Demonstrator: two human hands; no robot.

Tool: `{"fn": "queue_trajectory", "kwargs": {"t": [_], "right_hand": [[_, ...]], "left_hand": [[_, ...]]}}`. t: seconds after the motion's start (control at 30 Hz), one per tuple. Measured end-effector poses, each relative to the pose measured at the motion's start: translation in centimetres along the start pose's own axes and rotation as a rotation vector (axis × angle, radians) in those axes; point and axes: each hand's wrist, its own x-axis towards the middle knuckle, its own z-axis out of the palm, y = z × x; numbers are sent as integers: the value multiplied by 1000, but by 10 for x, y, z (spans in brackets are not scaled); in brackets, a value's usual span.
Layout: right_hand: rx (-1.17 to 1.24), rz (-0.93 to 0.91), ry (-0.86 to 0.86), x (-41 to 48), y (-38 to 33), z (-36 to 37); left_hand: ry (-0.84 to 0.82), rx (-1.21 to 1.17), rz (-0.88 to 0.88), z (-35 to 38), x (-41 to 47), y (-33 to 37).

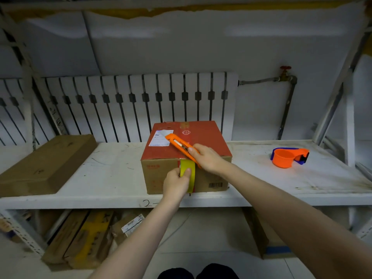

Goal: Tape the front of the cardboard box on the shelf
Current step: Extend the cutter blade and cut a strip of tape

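Note:
A cardboard box [161,174] with a red top and a white label stands at the front edge of the white shelf [112,178]. A roll of yellow tape [188,164] rests against the box's front face near its top edge. My left hand [176,183] grips the roll, thumb on its outer band. My right hand [208,158] holds an orange utility knife [179,144] that lies diagonally across the box's top, its lower end at the front edge right above the tape.
A flat brown cardboard box [46,164] lies on the shelf at the left. An orange and blue tape dispenser [288,157] sits on the right of the shelf. Several flattened cartons [80,238] lie below the shelf. A radiator [130,103] stands behind.

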Motion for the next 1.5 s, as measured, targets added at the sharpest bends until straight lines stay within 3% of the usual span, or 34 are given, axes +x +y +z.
{"fn": "queue_trajectory", "kwargs": {"t": [0.1,0.27,0.47,0.63,0.73,0.87,1.23,1.33,1.5], "right_hand": [[-27,47,-10,6,3,0],[-30,53,-72,7,6,4],[21,9,-83,4,8,3],[137,-127,130,-19,21,-3],[-141,-161,171,-40,33,-13],[-553,-209,103,-67,46,-22],[-1009,-209,20,-85,41,-38],[-951,-192,82,-93,51,-48],[-660,-130,391,-94,51,-42]], "left_hand": [[35,19,35,4,-2,-13],[-24,13,-312,20,-16,-55],[-49,-164,-372,19,-12,-45],[-58,-271,-416,13,-18,-32],[-30,-267,-377,15,-20,-30],[11,-273,-373,18,-22,-30],[68,-149,-375,17,-15,-34],[77,-149,-373,13,-11,-34],[52,-142,-398,10,-9,-34]]}}
